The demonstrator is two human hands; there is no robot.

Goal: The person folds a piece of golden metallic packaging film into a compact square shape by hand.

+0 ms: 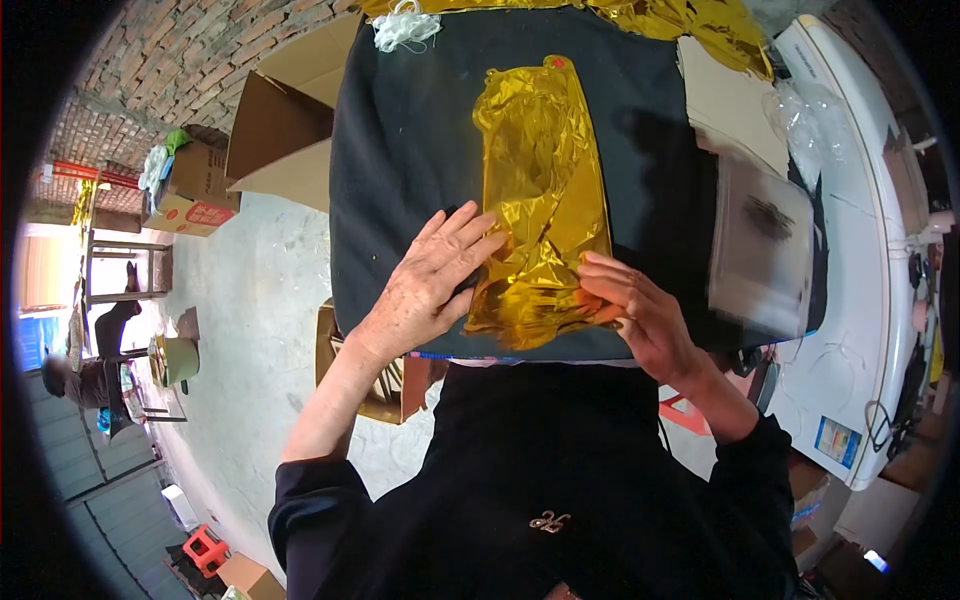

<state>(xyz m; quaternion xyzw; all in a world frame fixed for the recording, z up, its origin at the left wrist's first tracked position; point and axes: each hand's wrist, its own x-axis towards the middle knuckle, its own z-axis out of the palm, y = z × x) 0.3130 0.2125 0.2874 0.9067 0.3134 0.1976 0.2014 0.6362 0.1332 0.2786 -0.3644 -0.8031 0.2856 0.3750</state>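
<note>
A flattened, crumpled gold foil piece (545, 150), which looks like a deflated foil balloon, lies lengthwise on a black cloth-covered table (400, 140). Its far end has a small tab with a red mark. My left hand (425, 275) rests along its lower left edge, fingers extended and slightly apart, fingertips touching the foil. At the lower right edge, my right hand (640, 310) has its fingers bent over the bunched near end, thumb close beneath them, gripping the foil. The near end is gathered into creases between both hands.
White string (407, 27) lies at the table's far left, with more gold foil (690, 22) along the far edge. A stack of clear plastic bags (762, 245) sits at right beside a white appliance (835, 250). Cardboard boxes (285, 130) stand left; a person (95, 365) sits farther off.
</note>
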